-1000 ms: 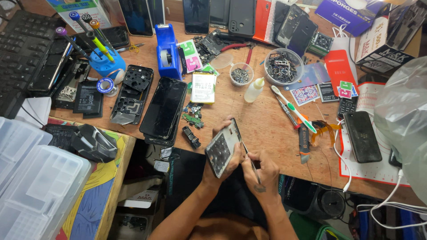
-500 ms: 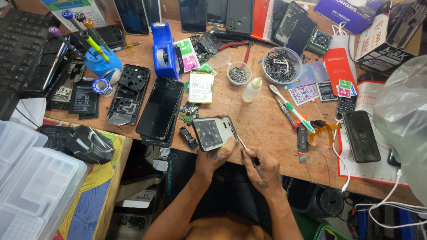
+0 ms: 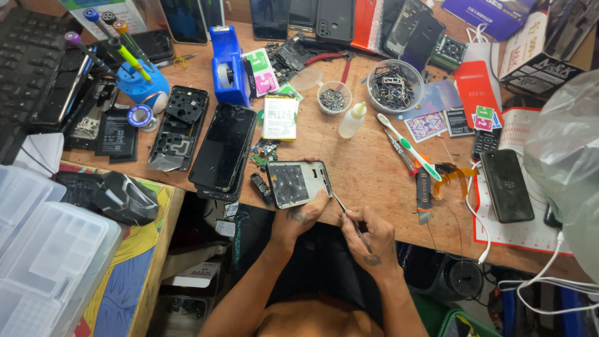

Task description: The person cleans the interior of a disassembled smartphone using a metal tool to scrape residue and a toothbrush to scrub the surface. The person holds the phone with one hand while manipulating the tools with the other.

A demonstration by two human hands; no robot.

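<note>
Left hand [image 3: 298, 215] clamped on opened phone frame [image 3: 298, 183], frame lying flat at near edge of wooden bench [image 3: 368, 168]. Right hand [image 3: 369, 238] pinched shut round thin metal tool [image 3: 349, 215], tip touching frame's right edge. Black phone screen [image 3: 223, 148] just left of frame. White squeeze bottle [image 3: 352, 120] beyond frame.

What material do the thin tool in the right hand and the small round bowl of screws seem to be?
The thin pointed tool in the right hand looks like bare metal: slim, grey, slightly shiny. The small round bowl seems clear plastic or glass; the wooden desk shows through its rim. Which of the two, I cannot tell.
</note>
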